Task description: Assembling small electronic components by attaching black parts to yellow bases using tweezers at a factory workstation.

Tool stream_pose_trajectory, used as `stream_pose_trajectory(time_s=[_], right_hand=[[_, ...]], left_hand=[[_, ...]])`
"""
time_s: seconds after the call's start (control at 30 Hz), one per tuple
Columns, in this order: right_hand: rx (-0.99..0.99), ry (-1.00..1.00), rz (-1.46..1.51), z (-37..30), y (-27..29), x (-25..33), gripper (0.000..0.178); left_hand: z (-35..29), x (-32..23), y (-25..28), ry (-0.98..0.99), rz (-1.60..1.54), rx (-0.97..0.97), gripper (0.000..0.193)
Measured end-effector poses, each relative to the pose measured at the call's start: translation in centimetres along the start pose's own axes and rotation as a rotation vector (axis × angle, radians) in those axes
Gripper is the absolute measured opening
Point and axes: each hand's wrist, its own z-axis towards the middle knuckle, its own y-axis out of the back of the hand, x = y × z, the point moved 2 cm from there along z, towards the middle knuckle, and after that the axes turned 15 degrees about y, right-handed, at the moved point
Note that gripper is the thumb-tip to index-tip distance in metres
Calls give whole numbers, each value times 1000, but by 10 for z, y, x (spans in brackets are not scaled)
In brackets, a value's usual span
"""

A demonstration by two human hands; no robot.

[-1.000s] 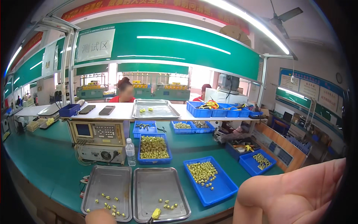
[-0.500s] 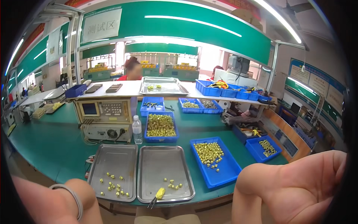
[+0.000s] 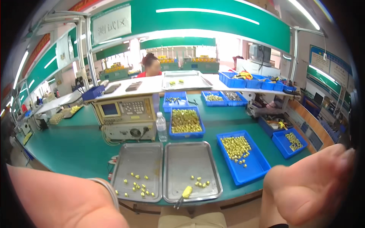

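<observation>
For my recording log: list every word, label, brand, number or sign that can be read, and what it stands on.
White sheet on the green panel: large dark characters, not transcribed here.
Red banner, upper left: too blurred.
Wall board, right: print too small.
Bottle: label too blurred.
Instrument: markings too small.

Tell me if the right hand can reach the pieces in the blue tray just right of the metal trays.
Probably yes: the blue tray is open-topped, nothing visible covers the yellow pieces, and the right hand shows beside it in the picture, though depth is uncertain.
</observation>
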Motion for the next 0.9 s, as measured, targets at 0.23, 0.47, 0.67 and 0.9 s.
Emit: stream_pose_trajectory(time_s=[0.23,0.47,0.67,0.9], right_hand=[[-313,-433,391,-4,-82,31,9],[-729,-517,651,1,-75,54,9],[-676,-599,577,6,-41,68,14],[-548,-13,859,-38,3,70,28]], left_hand=[[35,-2,14,-126,90,113,22],[55,-2,16,-254,132,133,22],[61,-5,19,-293,187,121,23],[62,-7,14,-313,278,111,23]])
